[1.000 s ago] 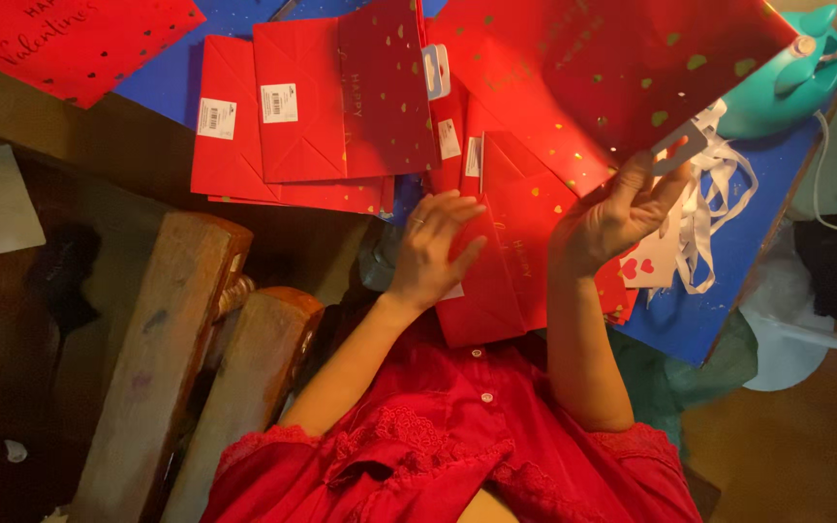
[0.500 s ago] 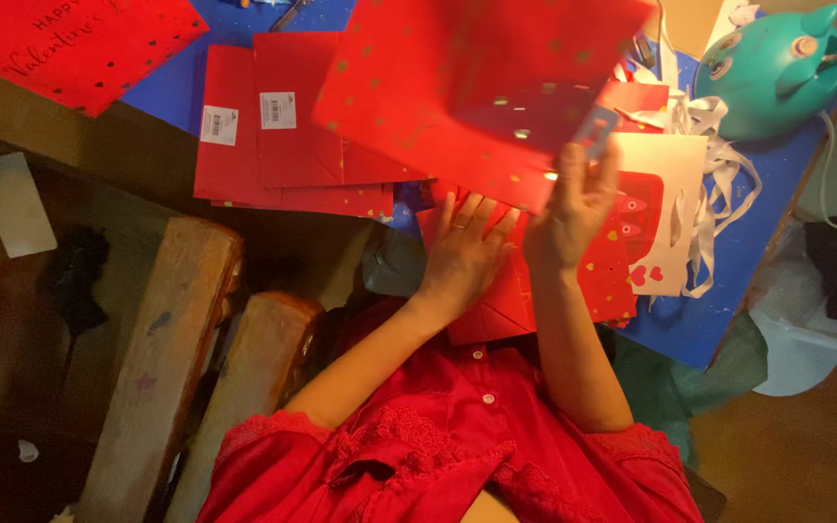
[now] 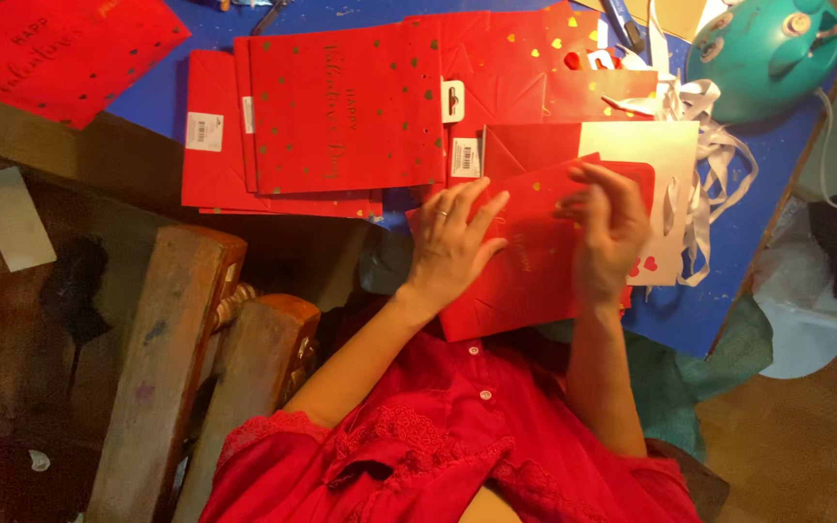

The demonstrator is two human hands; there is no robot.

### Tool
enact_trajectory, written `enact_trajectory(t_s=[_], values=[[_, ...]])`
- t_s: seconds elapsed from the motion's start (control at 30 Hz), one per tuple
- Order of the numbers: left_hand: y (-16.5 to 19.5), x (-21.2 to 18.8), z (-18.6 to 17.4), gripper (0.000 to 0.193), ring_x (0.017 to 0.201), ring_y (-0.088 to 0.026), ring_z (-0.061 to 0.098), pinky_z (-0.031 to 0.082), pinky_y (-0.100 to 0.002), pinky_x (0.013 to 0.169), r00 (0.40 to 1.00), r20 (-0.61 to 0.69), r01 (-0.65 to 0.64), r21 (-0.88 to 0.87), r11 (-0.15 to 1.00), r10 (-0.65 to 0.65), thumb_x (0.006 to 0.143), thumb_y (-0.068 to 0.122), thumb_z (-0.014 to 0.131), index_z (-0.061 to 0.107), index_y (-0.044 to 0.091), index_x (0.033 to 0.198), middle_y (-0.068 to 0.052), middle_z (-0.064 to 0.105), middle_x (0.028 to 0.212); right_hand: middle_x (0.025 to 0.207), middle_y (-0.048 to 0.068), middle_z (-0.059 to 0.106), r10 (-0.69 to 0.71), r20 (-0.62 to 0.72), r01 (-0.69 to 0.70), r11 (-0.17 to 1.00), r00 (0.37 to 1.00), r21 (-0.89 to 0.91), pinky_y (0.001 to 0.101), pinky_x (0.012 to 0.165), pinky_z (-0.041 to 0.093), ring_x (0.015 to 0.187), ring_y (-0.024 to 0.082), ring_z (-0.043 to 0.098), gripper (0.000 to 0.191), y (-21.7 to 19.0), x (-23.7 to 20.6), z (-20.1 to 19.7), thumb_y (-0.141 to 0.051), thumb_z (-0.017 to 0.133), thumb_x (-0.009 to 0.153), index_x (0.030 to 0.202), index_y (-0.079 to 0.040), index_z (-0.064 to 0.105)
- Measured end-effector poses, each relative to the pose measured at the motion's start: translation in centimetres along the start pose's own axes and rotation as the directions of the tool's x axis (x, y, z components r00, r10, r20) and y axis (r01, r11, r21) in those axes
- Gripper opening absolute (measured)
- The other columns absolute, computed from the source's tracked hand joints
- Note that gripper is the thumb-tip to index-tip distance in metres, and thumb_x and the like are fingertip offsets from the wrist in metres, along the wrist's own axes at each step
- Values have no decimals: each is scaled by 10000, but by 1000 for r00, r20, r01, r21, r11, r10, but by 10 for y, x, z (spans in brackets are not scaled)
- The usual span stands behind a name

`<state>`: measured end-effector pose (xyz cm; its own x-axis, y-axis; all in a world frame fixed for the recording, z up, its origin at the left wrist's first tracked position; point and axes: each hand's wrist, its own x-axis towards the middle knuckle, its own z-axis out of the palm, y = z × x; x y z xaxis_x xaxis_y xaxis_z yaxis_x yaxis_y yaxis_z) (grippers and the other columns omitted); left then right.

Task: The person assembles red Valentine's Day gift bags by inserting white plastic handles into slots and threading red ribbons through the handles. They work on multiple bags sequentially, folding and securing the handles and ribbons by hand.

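Note:
A flat red gift bag (image 3: pixel 525 271) with gold heart spots lies in front of me on the blue table (image 3: pixel 719 203). My left hand (image 3: pixel 452 242) rests flat on its left part, fingers spread, a ring on one finger. My right hand (image 3: pixel 607 228) hovers over its right part, fingers bent, touching the bag's upper edge. Under it lies a bag with a white panel (image 3: pixel 661 165) and white ribbon handles (image 3: pixel 704 208). Whether my right hand pinches anything is unclear.
A stack of flat red bags (image 3: pixel 341 116) with white labels lies to the left. Another red bag (image 3: pixel 50 53) is at the far left. A teal round device (image 3: pixel 767 53) stands at the top right. Wooden chair parts (image 3: pixel 167 368) are at the lower left.
The large red bag held up over the table a second ago now lies on the stack at left. Both hands have come down onto the smaller red bag near me.

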<state>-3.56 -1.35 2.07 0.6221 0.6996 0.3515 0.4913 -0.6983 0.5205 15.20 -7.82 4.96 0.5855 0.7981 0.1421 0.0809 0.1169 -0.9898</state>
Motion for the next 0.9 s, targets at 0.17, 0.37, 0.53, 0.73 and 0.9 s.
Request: enact_trajectory(t_s=[0.17,0.37,0.53,0.73,0.9], values=[[-3,16,-16,776,1228,-276,506,399,-470,1053,996,82,48,-52,997,-44,754,340,886,558,141,1428,-73,519,1326,1152,82,677,0,-182,-26,990,983,-141,271,813,566,887,118,656,178,-4,-25,-52,-72,561,1143,1275,3,654],[-18,37,-31,725,1079,-295,584,484,-418,951,974,203,130,-111,985,-105,762,275,881,574,106,1396,-93,615,1130,1021,85,662,1,32,22,702,999,-711,279,736,515,842,157,655,235,-24,-39,-57,-43,706,993,1226,-14,705],[-6,46,-52,414,987,-306,646,524,-401,853,993,114,4,-195,981,19,806,198,851,682,81,1166,-90,679,990,937,75,590,87,18,-55,769,996,-637,284,690,493,766,165,616,250,-31,-41,-51,-23,752,932,1180,-16,718],[22,46,-132,161,834,-245,617,499,-365,735,998,36,-37,-239,970,46,863,142,844,775,122,1007,-41,636,871,1173,56,600,-66,77,79,979,995,-189,237,993,476,1105,129,599,157,-37,-54,-58,57,700,1002,1151,19,668],[55,33,-186,359,849,-179,574,475,-322,740,945,-115,-323,-179,930,306,824,114,830,786,210,1168,33,611,933,1378,67,559,-94,-86,86,992,992,-96,299,1116,475,1262,156,570,407,-43,-48,-43,-27,702,1058,1433,-6,546]])
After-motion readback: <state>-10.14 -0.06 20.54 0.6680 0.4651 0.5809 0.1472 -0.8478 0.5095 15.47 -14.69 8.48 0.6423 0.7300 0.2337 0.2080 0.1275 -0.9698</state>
